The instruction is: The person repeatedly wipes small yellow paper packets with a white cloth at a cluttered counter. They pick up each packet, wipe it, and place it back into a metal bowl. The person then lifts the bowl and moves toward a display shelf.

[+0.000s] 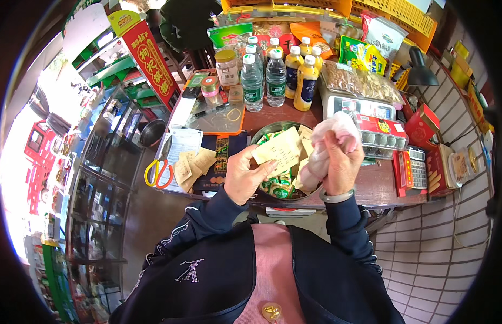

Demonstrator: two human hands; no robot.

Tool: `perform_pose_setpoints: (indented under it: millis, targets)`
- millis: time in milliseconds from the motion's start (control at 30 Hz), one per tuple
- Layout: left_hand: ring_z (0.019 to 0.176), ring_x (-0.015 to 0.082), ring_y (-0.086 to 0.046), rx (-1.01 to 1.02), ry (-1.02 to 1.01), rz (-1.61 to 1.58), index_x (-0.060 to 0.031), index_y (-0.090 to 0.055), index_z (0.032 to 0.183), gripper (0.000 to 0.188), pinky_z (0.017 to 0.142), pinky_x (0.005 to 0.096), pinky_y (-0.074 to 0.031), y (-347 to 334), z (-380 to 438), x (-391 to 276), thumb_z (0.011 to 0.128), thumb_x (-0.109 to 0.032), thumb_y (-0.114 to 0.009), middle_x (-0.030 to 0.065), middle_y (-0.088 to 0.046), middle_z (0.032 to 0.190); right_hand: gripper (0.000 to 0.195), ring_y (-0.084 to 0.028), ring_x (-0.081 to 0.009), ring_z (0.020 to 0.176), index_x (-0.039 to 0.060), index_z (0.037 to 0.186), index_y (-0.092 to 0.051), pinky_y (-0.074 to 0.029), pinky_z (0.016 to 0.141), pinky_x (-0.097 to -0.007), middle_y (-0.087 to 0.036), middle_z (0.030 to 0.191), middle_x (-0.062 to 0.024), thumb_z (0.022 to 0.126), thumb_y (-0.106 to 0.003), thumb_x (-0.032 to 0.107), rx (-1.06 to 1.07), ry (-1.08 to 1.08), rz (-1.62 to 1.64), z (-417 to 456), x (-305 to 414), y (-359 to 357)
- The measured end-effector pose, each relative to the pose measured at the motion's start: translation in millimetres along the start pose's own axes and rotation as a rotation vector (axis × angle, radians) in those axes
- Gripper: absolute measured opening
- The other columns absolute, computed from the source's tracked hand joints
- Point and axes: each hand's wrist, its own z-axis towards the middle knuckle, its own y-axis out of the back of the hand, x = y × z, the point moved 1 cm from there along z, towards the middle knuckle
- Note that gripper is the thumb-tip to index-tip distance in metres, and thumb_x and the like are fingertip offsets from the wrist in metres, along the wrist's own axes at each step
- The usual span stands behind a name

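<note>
My left hand pinches a printed tan paper packet by its lower left edge, above a round metal container. A bunched white and pink cloth hangs from my right hand, which grips it near the top. Inside the container lie more tan packets and green wrapped packets; the cloth hides part of its right side. Several tan paper packets rest on a printed sheet to the left, beside scissors with yellow and orange handles.
Water bottles, yellow drink bottles and jars stand behind the container. To the right are a scale, a clear egg carton, a calculator and a black lamp. An orange-edged board lies at left.
</note>
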Motion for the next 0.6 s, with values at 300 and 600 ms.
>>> perform_pose_setpoints:
  millis: [300, 600]
  targets:
    - [0.076, 0.0073, -0.057, 0.214, -0.182, 0.367, 0.0032, -0.065, 0.092, 0.012, 0.067, 0.0245, -0.047, -20, 9, -15, 0.081, -0.002, -0.06, 0.0023, -0.063, 0.083, 0.049, -0.067, -0.0264, 0.09, -0.0003, 0.117, -0.058, -0.052, 0.079, -0.0317, -0.066, 0.107, -0.016, 0.071, -0.074, 0.001, 0.623, 0.213, -0.529, -9, 16, -5]
    - [0.085, 0.0108, -0.063, 0.11, -0.05, -0.139, 0.0063, -0.058, 0.118, 0.038, 0.076, 0.0234, -0.053, -45, 4, 2, 0.083, -0.002, -0.07, 0.0077, -0.067, 0.096, 0.037, -0.06, -0.0093, 0.089, -0.0021, 0.114, -0.06, -0.051, 0.077, -0.0249, -0.066, 0.099, -0.0048, 0.079, -0.072, -0.003, 0.126, 0.005, -0.184, -3, 5, 16]
